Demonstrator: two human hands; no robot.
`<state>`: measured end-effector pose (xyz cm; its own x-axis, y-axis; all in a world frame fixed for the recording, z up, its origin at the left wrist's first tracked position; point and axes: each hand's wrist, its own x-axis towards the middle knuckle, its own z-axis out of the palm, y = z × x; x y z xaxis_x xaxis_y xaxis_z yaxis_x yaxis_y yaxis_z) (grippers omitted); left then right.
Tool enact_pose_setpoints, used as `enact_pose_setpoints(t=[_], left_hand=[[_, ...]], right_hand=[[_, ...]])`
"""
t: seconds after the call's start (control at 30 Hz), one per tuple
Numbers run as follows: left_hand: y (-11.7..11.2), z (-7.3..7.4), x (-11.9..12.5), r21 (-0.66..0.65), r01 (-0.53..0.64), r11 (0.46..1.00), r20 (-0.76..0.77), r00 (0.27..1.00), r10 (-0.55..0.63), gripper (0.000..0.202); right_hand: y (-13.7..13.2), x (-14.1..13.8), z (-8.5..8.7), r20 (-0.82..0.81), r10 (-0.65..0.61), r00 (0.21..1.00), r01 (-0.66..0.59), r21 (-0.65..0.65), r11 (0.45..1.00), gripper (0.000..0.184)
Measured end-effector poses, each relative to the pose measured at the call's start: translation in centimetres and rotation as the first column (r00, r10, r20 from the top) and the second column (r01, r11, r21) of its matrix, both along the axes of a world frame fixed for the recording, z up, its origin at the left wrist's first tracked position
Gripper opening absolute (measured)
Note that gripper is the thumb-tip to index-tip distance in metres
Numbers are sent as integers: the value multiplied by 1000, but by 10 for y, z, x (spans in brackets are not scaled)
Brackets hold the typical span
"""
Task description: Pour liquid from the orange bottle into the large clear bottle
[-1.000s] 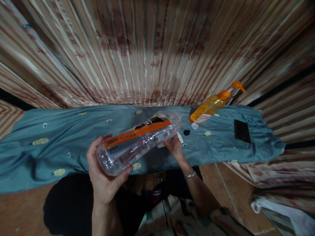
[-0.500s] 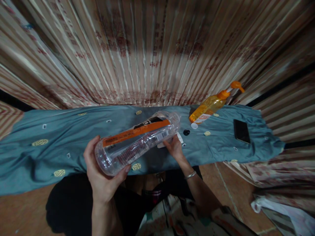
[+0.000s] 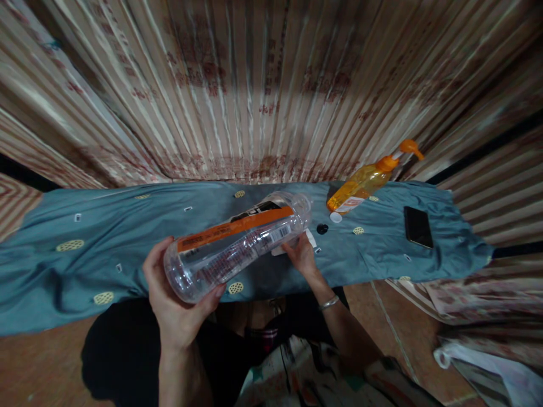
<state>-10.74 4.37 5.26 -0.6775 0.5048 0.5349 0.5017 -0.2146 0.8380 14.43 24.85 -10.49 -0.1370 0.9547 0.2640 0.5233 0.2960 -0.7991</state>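
A large clear plastic bottle [image 3: 237, 243] with an orange and black label lies tilted across the middle of the head view, its neck toward the right. I see no liquid in it. Around its base wraps my left hand [image 3: 180, 302], thumb on the near side and fingers on the far side. My right hand [image 3: 302, 257] holds the bottle from below near the neck, its fingers partly hidden behind the plastic. A white paper or card [image 3: 311, 237] shows partly behind this hand. Just to the right lie a small black cap [image 3: 322, 229] and a white round cap [image 3: 335, 217].
An orange pump bottle [image 3: 360, 183] with yellow-orange liquid stands at the back right. Farther right lies a black phone [image 3: 418, 226]. A teal patterned cloth [image 3: 139, 220] covers the narrow table. Striped curtains [image 3: 254, 102] hang behind and at both sides.
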Motion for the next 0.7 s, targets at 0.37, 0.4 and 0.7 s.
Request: enact_pose_setpoints(t=[0.37, 0.4, 0.7], left_hand=[[3, 1, 2, 33, -23, 999, 5, 1000, 22, 106], [3, 2, 3, 33, -25, 999, 8, 1000, 25, 107], [5, 10, 10, 13, -53, 999, 6, 999, 53, 105]], right_hand=[[0, 1, 8, 23, -18, 1000, 19, -43, 999, 54], [0, 1, 8, 12, -19, 1000, 19, -50, 999, 54], [-2, -1, 10, 19, -21, 1000, 22, -54, 998, 50]])
